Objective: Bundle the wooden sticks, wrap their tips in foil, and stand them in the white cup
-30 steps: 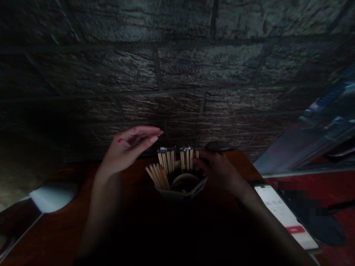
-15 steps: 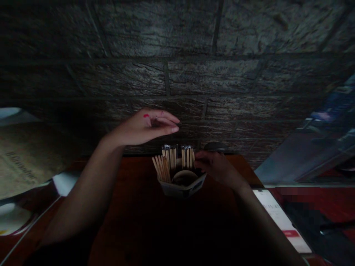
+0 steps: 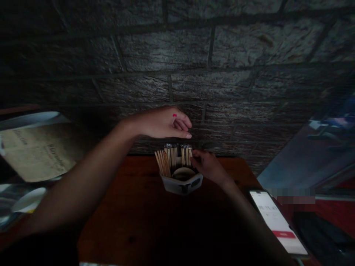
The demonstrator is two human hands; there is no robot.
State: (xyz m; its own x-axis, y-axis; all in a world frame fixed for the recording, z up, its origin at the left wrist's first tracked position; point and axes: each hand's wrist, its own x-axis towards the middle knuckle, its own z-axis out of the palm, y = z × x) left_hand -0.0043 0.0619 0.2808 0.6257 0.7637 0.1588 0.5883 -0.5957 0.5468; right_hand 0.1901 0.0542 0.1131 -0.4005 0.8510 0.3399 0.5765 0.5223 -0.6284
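On the wooden table stands a pale, many-sided holder (image 3: 181, 187) with a round cup-like opening (image 3: 183, 172) in it. Bare wooden sticks (image 3: 162, 162) lean at its left side. Behind them, two bundles of thinner wooden sticks, a left bundle (image 3: 171, 155) and a right bundle (image 3: 186, 155), stand upright with shiny clear wrapping at their tops. My left hand (image 3: 168, 122) hovers above the sticks, fingers loosely bent, thumb apart, holding nothing. Against the right bundle, my right hand (image 3: 208, 164) has its fingers closed; what lies between them is too dark to make out.
A brick-patterned wall (image 3: 183, 85) rises right behind the table (image 3: 124, 207). At the right lies a phone (image 3: 277, 221) with a lit screen. To the left are a brown printed paper bag (image 3: 41, 151) and a white round container (image 3: 29, 199).
My left hand has shifted right, over the sticks, and its fingers are more bent. My right hand stays at the right bundle. The camera view has turned slightly.
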